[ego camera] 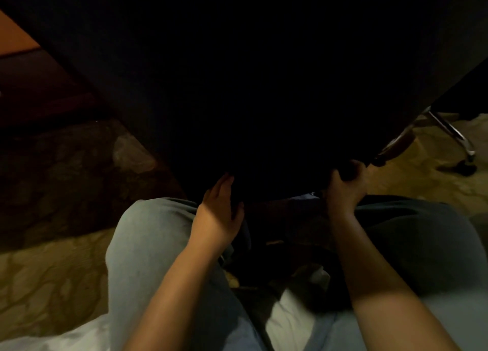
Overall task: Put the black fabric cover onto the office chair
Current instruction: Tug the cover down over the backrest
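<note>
Right hand (346,185): clenched round the lower edge of the black fabric cover (250,86), fingers curled over the hem, thumb side toward the camera. Left hand (219,209): set against the same lower edge, to the left of the grip, fingers fairly straight and laid on the cloth, thumb spread onto it. No closed pinch can be made out there in the dark.

The cover rises from the grip as one broad black mass and fills the space above and beyond both hands. It hides nearly all of the office chair (446,127). Only a chrome leg shows, up and right of the grip, ending in a dark castor (464,167).

Below the grip, on either side, are the person's knees in grey trousers (148,245). Between them the view is too dark to read. White bedding (287,313) lies nearest the camera. Patterned carpet (52,279) extends left and right. Wooden furniture (15,39) stands far up-left.
</note>
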A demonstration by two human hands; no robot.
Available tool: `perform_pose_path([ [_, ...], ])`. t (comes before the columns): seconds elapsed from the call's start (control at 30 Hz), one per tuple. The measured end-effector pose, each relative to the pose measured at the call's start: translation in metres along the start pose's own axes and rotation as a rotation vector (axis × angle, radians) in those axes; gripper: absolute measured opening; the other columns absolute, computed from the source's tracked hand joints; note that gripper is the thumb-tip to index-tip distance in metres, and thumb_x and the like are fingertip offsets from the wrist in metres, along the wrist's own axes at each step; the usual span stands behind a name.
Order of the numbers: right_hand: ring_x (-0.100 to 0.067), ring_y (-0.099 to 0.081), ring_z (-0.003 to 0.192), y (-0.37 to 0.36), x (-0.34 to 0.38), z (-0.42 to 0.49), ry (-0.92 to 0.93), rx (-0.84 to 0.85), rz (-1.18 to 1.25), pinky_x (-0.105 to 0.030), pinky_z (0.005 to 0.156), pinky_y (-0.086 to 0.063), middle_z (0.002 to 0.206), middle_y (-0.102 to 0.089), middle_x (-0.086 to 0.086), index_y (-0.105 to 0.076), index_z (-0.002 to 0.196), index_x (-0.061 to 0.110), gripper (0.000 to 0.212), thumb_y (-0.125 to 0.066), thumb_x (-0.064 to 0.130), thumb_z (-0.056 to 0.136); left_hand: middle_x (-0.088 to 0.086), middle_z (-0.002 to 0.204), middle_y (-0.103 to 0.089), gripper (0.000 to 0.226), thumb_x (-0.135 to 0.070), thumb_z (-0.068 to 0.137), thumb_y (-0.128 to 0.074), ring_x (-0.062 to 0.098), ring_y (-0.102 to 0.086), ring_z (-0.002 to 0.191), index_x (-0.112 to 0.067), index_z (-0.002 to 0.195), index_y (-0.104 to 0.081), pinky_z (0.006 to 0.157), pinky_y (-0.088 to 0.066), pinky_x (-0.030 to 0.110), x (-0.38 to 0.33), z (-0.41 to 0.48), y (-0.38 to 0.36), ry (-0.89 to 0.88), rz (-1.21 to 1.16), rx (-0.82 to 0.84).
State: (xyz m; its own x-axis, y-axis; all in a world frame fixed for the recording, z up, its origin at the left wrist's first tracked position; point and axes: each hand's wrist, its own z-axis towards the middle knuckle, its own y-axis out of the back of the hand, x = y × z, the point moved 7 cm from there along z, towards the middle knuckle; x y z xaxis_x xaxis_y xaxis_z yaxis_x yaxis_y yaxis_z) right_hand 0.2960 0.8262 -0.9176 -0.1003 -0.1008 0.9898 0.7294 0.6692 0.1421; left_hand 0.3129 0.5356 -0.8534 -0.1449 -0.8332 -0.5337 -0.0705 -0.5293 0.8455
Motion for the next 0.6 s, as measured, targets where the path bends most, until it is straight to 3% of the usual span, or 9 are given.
perform_pose_path([
  [0.1,-0.014,-0.059,0.109,-0.015,-0.014,-0.006,-0.012,0.098,-0.035,-0.028,0.093,-0.051,0.116,-0.061,-0.004,-0.058,0.113,0.017,0.030,-0.064,0.004,0.087,0.015,0.147,-0.043,0.060,-0.015,0.090,-0.065,0.037,-0.045,0.130,-0.003,0.143,-0.041,0.101,-0.039,0.033,-0.001,0.001,-0.001,0.007,0.013,0.010],
  [0.17,-0.019,-0.059,0.110,-0.026,-0.025,-0.012,-0.042,0.136,-0.104,-0.034,0.096,-0.049,0.114,-0.061,-0.003,-0.059,0.114,0.011,0.030,-0.066,0.003,0.086,0.014,0.148,-0.042,0.060,-0.017,0.091,-0.064,0.035,-0.044,0.131,-0.004,0.143,-0.040,0.101,-0.038,0.031,-0.003,0.001,-0.001,0.005,0.009,0.010],
  [0.3,-0.020,-0.055,0.107,-0.050,-0.048,-0.028,-0.200,0.268,-0.204,-0.019,0.087,-0.040,0.111,-0.059,-0.010,-0.057,0.119,-0.003,0.035,-0.063,-0.004,0.085,0.009,0.151,-0.037,0.059,-0.021,0.094,-0.058,0.029,-0.037,0.136,-0.008,0.147,-0.035,0.105,-0.035,0.030,-0.009,0.003,-0.002,0.039,0.008,0.020],
  [0.47,-0.034,-0.059,0.107,-0.068,-0.069,-0.045,-0.297,0.465,-0.323,-0.022,0.082,-0.043,0.110,-0.064,-0.022,-0.060,0.113,-0.007,0.027,-0.061,-0.008,0.086,0.009,0.150,-0.039,0.058,-0.021,0.095,-0.057,0.028,-0.037,0.136,-0.008,0.147,-0.034,0.107,-0.031,0.028,-0.011,0.006,-0.001,0.076,0.017,0.019],
  [0.6,-0.027,-0.060,0.100,-0.059,-0.053,-0.042,-0.245,0.407,-0.222,-0.024,0.083,-0.048,0.104,-0.065,-0.018,-0.061,0.109,-0.004,0.026,-0.061,-0.010,0.084,0.008,0.152,-0.036,0.059,-0.022,0.095,-0.056,0.027,-0.035,0.137,-0.009,0.148,-0.033,0.107,-0.031,0.026,-0.011,0.005,-0.003,0.081,0.025,0.038],
])
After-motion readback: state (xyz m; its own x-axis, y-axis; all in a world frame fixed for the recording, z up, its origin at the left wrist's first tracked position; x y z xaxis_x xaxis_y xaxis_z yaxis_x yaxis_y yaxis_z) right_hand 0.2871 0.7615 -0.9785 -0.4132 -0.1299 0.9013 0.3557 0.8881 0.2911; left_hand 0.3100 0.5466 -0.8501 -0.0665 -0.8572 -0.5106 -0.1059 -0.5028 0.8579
